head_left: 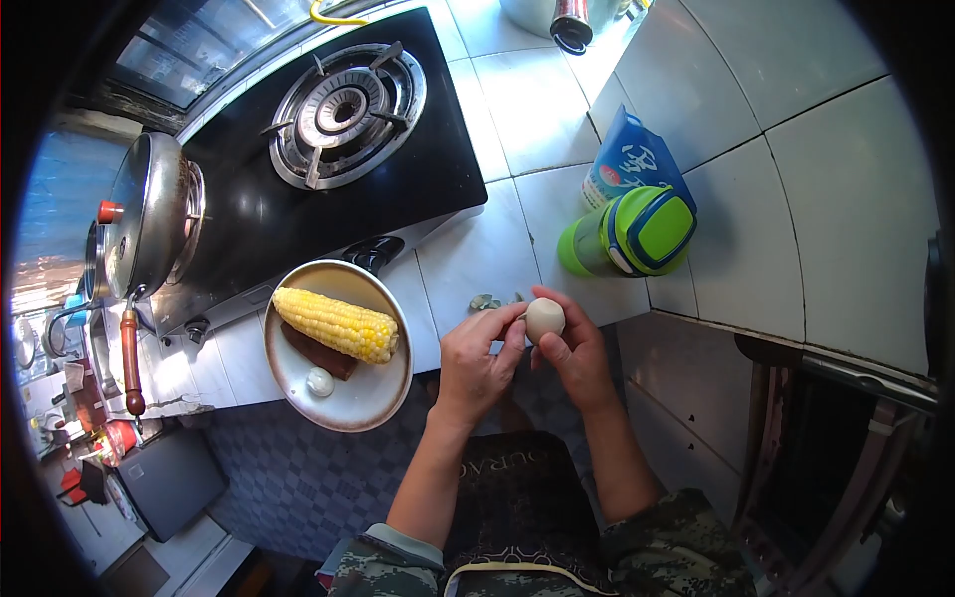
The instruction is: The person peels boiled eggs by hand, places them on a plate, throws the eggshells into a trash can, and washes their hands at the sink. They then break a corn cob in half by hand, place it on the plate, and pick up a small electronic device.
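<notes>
A pale, greyish-beige egg [544, 319] is in my right hand [582, 366], whose fingers and thumb curl round it. From the other side, the thumb and index finger of my left hand [476, 356] pinch together at the egg's left edge. Just beyond my hands, small greenish-grey bits of eggshell [484, 301] lie on the white tiled counter [456, 284]. Left of my hands a brown-rimmed plate [380, 406] carries a yellow corn cob [338, 323], a brown sausage-like piece [316, 351] partly under it, and a small white rounded thing [319, 381].
A black gas hob [244, 229] fills the back left, with a lidded pan [149, 214] on its left burner; the pan's wooden handle [130, 358] sticks out towards me. A green bottle [637, 234] and a blue packet [637, 149] stand by the tiled wall at the right.
</notes>
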Action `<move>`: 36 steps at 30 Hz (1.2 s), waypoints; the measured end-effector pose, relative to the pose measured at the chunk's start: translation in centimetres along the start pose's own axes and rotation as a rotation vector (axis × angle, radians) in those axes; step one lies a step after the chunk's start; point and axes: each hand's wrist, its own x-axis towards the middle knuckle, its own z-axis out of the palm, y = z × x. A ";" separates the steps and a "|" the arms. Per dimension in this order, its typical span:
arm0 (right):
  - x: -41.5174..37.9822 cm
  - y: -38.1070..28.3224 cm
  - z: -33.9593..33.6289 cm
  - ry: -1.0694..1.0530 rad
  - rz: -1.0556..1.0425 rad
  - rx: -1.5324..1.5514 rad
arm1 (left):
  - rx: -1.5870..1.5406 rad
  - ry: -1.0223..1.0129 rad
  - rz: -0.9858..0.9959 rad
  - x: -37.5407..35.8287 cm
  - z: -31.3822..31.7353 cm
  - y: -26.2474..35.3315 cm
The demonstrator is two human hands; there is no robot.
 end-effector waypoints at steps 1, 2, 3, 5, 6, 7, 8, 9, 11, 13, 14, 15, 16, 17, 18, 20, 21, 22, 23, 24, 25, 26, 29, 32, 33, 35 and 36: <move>0.0 0.1 0.1 0.024 -0.044 0.010 | 0.001 0.001 0.000 0.0 0.0 0.0; 0.0 0.2 0.1 0.048 -0.086 0.020 | -0.035 0.016 -0.020 -0.1 0.1 -0.1; 0.0 0.3 0.0 0.047 -0.086 0.019 | -0.071 0.031 -0.041 -0.1 0.1 -0.2; -0.1 0.5 -0.2 0.041 -0.067 0.049 | -0.061 0.023 -0.047 0.0 0.0 0.0; -0.1 0.5 -0.3 0.042 -0.067 0.047 | -0.052 0.014 -0.054 0.1 -0.1 0.1; -0.2 0.6 -0.4 0.043 -0.058 0.050 | -0.054 0.014 -0.055 0.1 -0.1 0.1; -0.2 0.6 -0.5 0.043 -0.048 0.053 | -0.051 -0.006 -0.071 0.1 -0.2 0.1; -0.2 0.5 -0.5 0.042 -0.047 0.052 | -0.049 -0.025 -0.088 0.1 -0.3 0.0; -0.2 0.1 -0.6 -0.009 -0.077 0.047 | -0.072 -0.013 -0.159 0.1 -0.4 -0.4; -0.1 0.7 -1.4 -0.082 -0.060 0.135 | -0.097 -0.003 -0.229 0.2 -0.3 -0.5; 0.0 0.9 -1.7 -0.154 -0.042 0.224 | -0.122 0.030 -0.260 0.3 -0.4 -0.4; 0.0 1.0 -1.8 -0.155 -0.041 0.224 | -0.146 0.064 -0.290 0.4 -0.5 -0.2; 0.0 1.0 -1.7 -0.162 0.017 0.344 | -0.145 0.066 -0.290 0.4 -0.6 -0.1; 0.1 0.9 -1.5 -0.167 0.074 0.464 | -0.125 0.108 -0.257 0.4 -0.7 0.1; 0.2 0.6 -1.2 -0.166 0.075 0.463 | -0.104 0.148 -0.225 0.4 -0.8 0.4; 0.5 -0.2 -0.3 -0.099 0.132 0.585 | -0.040 0.147 -0.130 0.3 -1.2 1.5; 0.5 -0.1 -0.1 -0.098 0.133 0.587 | 0.027 0.147 -0.036 0.3 -1.4 2.1; 0.6 0.1 -0.1 -0.112 0.136 0.648 | 0.029 0.147 -0.037 0.2 -1.5 2.7; 0.7 0.2 0.0 -0.128 0.137 0.709 | 0.029 0.141 -0.032 0.3 -1.6 3.2; 0.8 0.4 0.0 -0.129 0.137 0.710 | 0.028 0.135 -0.028 0.3 -1.7 3.6; 0.9 0.7 -0.1 -0.145 0.078 0.604 | 0.028 0.134 -0.027 0.3 -1.8 3.8; 0.9 0.8 -0.1 -0.160 0.020 0.498 | 0.031 0.154 -0.018 0.3 -1.8 4.0; 1.0 0.3 0.4 -0.103 0.054 0.494 | 0.038 0.189 -0.020 0.2 -1.8 4.0; 1.1 0.6 0.1 -0.117 0.061 0.529 | 0.049 0.255 -0.056 0.0 -2.1 3.7; 1.0 0.5 0.1 -0.115 0.060 0.529 | 0.050 0.304 -0.081 0.0 -2.1 3.5; 0.8 0.1 0.2 0.001 0.083 0.394 | 0.101 0.309 -0.114 0.2 -2.1 2.8; 0.7 0.1 0.1 0.001 0.084 0.395 | 0.155 0.315 -0.146 0.3 -2.1 2.3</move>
